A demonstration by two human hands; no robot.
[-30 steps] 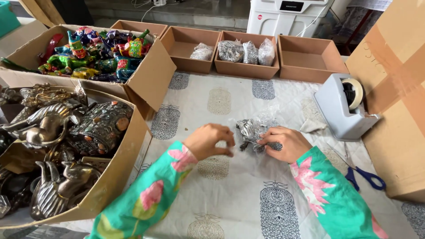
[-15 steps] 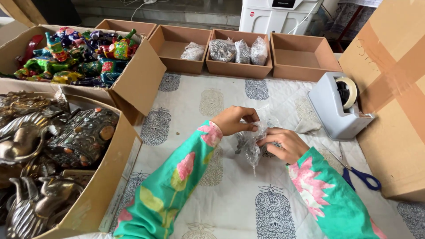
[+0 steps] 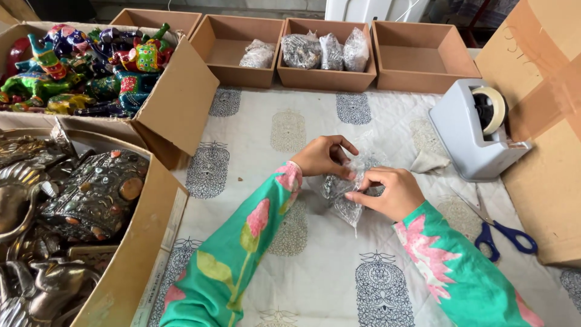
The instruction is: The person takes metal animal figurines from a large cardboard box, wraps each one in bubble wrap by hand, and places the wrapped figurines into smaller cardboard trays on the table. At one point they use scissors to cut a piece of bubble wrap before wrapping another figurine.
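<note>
Clear crinkly plastic wrap around a small dark metal figurine (image 3: 344, 192): I see both my left hand (image 3: 324, 156) and right hand (image 3: 387, 192) pinching it mid-wrap; sealing looks next.

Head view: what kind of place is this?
Probably a handicraft packing bench: cardboard boxes of painted figurines and metal figurines, a tape dispenser, and both hands holding a small item in a clear bag.

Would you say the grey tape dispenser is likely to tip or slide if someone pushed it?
The tape dispenser probably resists tipping: its body looks broad and blocky. It may drag rather than slide, since it sits on the patterned cloth.
</note>
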